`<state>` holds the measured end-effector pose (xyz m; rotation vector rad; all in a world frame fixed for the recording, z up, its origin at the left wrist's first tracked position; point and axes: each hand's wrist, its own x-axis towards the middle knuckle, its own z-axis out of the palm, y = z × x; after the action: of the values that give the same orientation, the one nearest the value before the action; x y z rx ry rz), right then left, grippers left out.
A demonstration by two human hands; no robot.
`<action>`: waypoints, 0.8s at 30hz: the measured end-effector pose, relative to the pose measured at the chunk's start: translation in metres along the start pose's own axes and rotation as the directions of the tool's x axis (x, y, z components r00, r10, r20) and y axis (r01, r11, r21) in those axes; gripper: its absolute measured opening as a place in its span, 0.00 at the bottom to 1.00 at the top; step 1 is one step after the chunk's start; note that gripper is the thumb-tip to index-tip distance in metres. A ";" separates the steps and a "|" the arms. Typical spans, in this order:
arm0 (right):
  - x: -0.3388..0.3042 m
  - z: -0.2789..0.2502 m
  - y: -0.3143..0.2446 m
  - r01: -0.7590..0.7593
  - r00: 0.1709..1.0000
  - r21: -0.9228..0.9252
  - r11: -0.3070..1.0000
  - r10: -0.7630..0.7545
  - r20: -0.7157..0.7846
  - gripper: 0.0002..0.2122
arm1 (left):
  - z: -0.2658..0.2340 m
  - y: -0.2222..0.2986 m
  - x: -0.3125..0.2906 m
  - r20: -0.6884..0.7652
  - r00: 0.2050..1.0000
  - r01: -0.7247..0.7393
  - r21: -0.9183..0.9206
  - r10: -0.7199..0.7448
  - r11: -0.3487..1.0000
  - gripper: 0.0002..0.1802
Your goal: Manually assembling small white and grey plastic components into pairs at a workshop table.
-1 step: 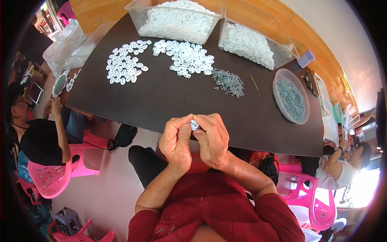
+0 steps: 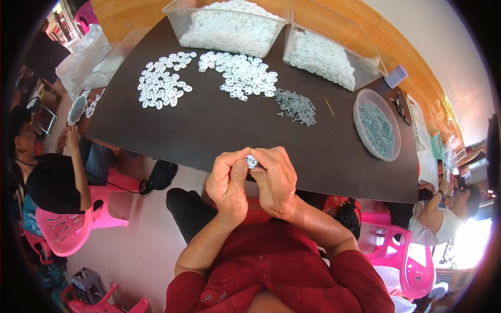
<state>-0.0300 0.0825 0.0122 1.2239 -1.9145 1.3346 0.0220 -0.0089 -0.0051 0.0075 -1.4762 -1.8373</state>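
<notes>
Both my hands meet above the table's near edge, pinching one small white plastic piece with dark holes (image 2: 251, 161). My left hand (image 2: 227, 182) grips it from the left with thumb and forefinger; my right hand (image 2: 275, 180) closes on it from the right. My fingers cover most of its edges. Farther back lie a spread of oval white two-hole pieces (image 2: 159, 86) and, right of it, a denser heap of white plastic pieces (image 2: 245, 75). Beside that heap is a pile of small grey screws (image 2: 296, 107).
Two clear bins (image 2: 274, 41) (image 2: 365, 75) of white pieces stand at the back. A round tub (image 2: 357, 115) of screws, a thin stick (image 2: 329, 107), a purple-capped bottle (image 2: 395, 76) and pliers (image 2: 401, 107) lie right. People sit left (image 2: 55, 180) and right (image 2: 433, 216).
</notes>
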 end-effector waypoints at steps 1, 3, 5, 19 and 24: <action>0.000 0.000 0.000 -0.021 1.000 0.008 1.000 0.021 -0.008 0.15 | 0.000 -0.001 0.000 -0.003 1.000 0.011 -0.052 -0.011 0.999 0.09; -0.001 0.001 0.001 -0.040 0.999 0.016 0.999 0.040 -0.015 0.13 | 0.001 -0.003 0.000 -0.017 0.997 0.067 -0.104 -0.069 0.992 0.09; -0.003 0.001 0.002 -0.083 0.996 0.028 0.996 0.084 -0.007 0.12 | 0.000 -0.003 0.001 -0.028 0.991 0.123 -0.155 -0.129 0.980 0.09; 0.045 -0.052 0.027 -0.316 0.942 -0.036 0.948 0.318 0.106 0.05 | -0.003 -0.005 0.012 -0.001 0.962 0.273 -0.091 -0.274 0.958 0.13; 0.124 -0.099 0.107 -0.297 0.955 -0.387 0.873 0.271 -0.123 0.10 | -0.013 -0.007 0.020 0.065 0.926 0.375 -0.037 -0.372 0.926 0.12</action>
<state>-0.1914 0.1370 0.0998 0.7068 -2.2425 1.0198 0.0095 -0.0304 -0.0058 0.2301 -1.5488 -2.1927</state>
